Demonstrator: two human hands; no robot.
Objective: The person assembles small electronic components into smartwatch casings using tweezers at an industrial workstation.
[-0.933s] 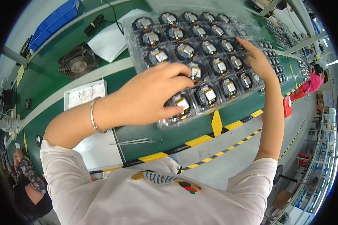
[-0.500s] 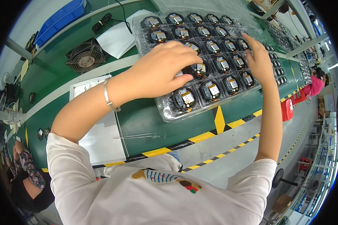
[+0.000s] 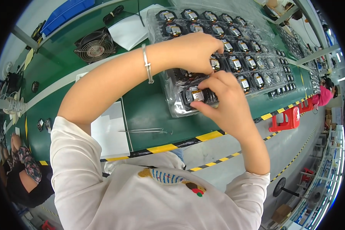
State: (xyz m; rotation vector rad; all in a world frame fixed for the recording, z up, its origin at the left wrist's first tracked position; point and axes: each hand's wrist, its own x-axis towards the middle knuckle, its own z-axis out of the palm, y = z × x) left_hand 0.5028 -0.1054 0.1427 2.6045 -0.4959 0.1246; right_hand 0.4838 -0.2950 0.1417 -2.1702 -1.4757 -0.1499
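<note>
A clear plastic tray [image 3: 180, 109] holds rows of round black electronic modules with pale labels. My left hand [image 3: 193, 51] arches over its left part, fingers bent down around one module [image 3: 215, 63]; some fingertips are hidden. Closer to me, my right hand [image 3: 228, 101] has thumb and forefinger at opposite edges of the module [image 3: 195, 94] in the near left corner pocket. That module still lies in the tray. The two hands almost meet over the pockets between them.
Tweezers [image 3: 145, 130] lie left of the tray beside a white sheet [image 3: 109, 136]. Farther back are a metal-grilled fan [image 3: 95, 50], white paper [image 3: 128, 32] and a blue bin [image 3: 65, 15]. Striped tape [image 3: 161, 148] edges the green bench; a red stool [image 3: 287, 120] stands beyond it.
My right hand has swung left from the tray's right side to the near left corner module. My left hand's fingers have curled down more. The whole view has shifted slightly.
</note>
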